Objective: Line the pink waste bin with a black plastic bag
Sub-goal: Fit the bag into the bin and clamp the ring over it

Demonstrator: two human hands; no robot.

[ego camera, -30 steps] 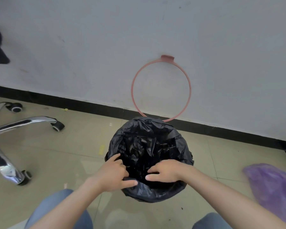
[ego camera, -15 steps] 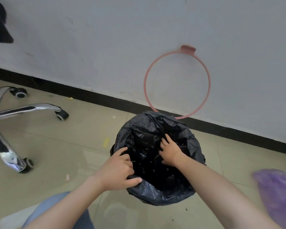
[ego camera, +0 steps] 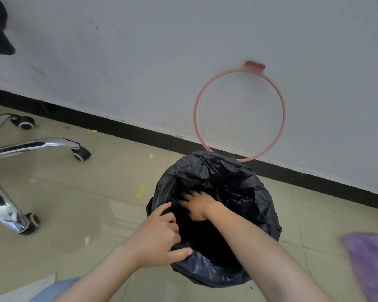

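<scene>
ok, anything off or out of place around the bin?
Yes: the pink ring leans against the wall behind the black bag instead of clamping it. Yellow scraps litter the floor.

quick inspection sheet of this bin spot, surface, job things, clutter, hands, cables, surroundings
surface: beige tiled floor, glossy, with small specks.
job's things: black bag draped over the bin's mouth, hiding the bin itself; pink ring leans against the wall behind, not fitted.
clutter: yellow scrap left of the bin; a smaller one by the skirting; a small pale scrap nearer.
hands: left hand pinches the bag's near edge; right hand is inside the bag, fingers spread on the film.
cables: nothing seen.
surroundings: grey wall, black skirting, chrome chair base at left, blurred purple bag at right.
</scene>
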